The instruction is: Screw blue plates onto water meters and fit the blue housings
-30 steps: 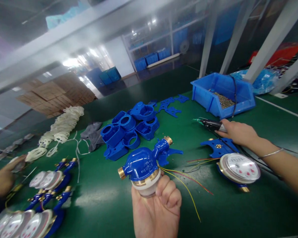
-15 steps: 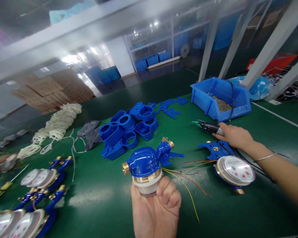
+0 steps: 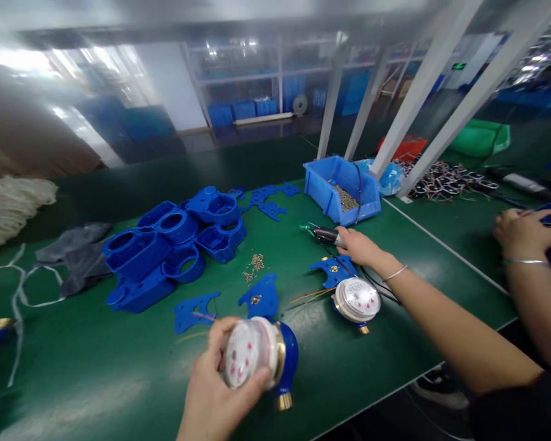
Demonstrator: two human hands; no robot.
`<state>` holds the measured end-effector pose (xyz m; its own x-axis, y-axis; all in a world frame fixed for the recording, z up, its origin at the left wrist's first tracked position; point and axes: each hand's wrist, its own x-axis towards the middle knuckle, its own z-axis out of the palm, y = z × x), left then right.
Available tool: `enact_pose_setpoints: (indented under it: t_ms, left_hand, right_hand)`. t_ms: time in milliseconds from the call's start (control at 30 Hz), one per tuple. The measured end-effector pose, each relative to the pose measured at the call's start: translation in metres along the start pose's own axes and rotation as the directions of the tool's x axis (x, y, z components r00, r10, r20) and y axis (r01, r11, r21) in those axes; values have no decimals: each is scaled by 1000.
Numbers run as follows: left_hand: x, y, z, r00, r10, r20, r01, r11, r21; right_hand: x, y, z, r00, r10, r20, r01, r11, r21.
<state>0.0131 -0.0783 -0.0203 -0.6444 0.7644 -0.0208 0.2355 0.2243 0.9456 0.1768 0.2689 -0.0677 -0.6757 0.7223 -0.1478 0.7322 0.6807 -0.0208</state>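
Water meter (image 3: 257, 358) sits gripped in my left hand (image 3: 215, 392) near the counter (image 3: 96, 380) edge, dial turned up toward me for reading. Further right, my right hand (image 3: 358, 245) is closed around the electric screwdriver (image 3: 324, 234), resting just beyond a second meter (image 3: 357, 300).

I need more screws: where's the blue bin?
In the head view, the blue bin sits at the table's far right, just beyond the right hand on the screwdriver.
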Motion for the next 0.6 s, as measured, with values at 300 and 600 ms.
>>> enact_pose_setpoints:
  t_ms: [300, 600]
  left_hand:
    - [-8, -35, 35, 822, 522, 228, -536, 575, 618]
    - [-6, -17, 26, 844, 490, 219, -533, 723, 439]
  right_hand:
    - [-50, 11, -39, 970, 18, -243, 48, 963, 266]
    - [-116, -12, -42, 999, -27, 18, 12, 825, 564]
